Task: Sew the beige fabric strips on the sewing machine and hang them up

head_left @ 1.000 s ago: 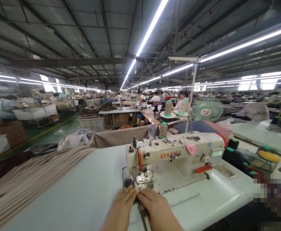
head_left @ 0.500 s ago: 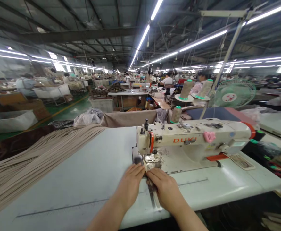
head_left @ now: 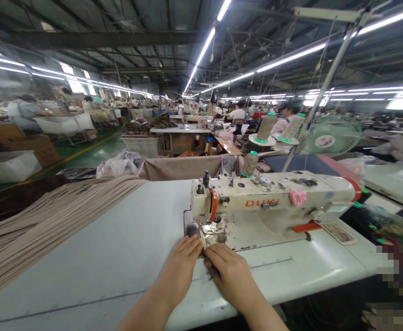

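A narrow beige fabric strip (head_left: 204,242) runs under the needle end of the sewing machine (head_left: 242,202), partly hidden by my fingers. My left hand (head_left: 181,261) lies flat just left of the strip, its fingers stretched toward the dark plate (head_left: 191,230) by the presser foot. On the other side, my right hand (head_left: 228,269) has its fingers bent and close together, with the fingertips on the strip and the thumb tucked below. Both hands stay close in front of the needle area; the needle itself cannot be made out.
A long stack of beige strips (head_left: 59,209) covers the left of the pale sewing table (head_left: 125,239). Thread cones (head_left: 266,128) and a green fan (head_left: 332,135) stand behind the machine. Other people work at distant tables. A ruler scale (head_left: 70,307) marks the front edge.
The strip's tail, which stuck out below my right hand, no longer shows; the strip has moved forward under the machine. The camera view has shifted slightly, and both hands stay beside the needle.
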### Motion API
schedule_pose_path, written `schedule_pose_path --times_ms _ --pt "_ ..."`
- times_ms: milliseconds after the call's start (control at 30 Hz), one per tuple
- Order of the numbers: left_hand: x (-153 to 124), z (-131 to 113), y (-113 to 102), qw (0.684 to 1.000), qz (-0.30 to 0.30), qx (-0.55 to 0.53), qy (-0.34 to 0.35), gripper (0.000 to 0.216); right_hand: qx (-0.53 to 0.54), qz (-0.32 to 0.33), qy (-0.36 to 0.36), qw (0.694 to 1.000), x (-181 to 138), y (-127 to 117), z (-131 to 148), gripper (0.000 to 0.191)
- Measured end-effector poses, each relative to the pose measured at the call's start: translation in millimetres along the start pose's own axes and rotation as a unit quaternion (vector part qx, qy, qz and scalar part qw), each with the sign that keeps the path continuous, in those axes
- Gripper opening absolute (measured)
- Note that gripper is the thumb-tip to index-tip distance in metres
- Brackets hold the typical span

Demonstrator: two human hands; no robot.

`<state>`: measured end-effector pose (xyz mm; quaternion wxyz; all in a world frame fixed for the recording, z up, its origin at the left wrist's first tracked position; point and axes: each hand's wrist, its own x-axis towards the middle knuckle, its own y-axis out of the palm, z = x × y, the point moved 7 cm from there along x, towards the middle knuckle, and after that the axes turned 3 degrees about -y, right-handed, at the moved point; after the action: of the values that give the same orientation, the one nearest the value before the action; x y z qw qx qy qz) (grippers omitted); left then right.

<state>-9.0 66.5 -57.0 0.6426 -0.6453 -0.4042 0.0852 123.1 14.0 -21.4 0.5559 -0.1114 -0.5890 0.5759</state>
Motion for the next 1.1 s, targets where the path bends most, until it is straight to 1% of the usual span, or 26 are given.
schedule_pose_path --times_ms 200,467,633,833,1100 --pt "-1.4 0.5 1.3 1.0 0.009 0.005 0.002 0.056 -0.008 -0.013 0.002 1.0 2.5 -3.4 2.3 0.027" --pt "2.7 0.6 -5.1 0.999 0.029 -0.013 -0.021 0.054 -0.009 -0.027 0.017 0.999 1.0 -4.2 -2.0 0.021" --pt "7.6 6.3 -6.3 0.998 0.032 -0.029 -0.039 0.054 -0.027 -0.03 0.025 0.999 1.0 -4.1 -3.5 0.022" --pt "15.6 18.1 -5.4 0.994 0.081 -0.036 -0.07 0.063 -0.031 -0.045 0.019 0.998 1.7 -6.1 -2.9 0.022" --pt "24.2 22.3 -7.8 0.99 0.099 -0.036 -0.09 0.064 -0.012 -0.041 0.027 0.999 2.6 -4.2 -7.3 0.023"
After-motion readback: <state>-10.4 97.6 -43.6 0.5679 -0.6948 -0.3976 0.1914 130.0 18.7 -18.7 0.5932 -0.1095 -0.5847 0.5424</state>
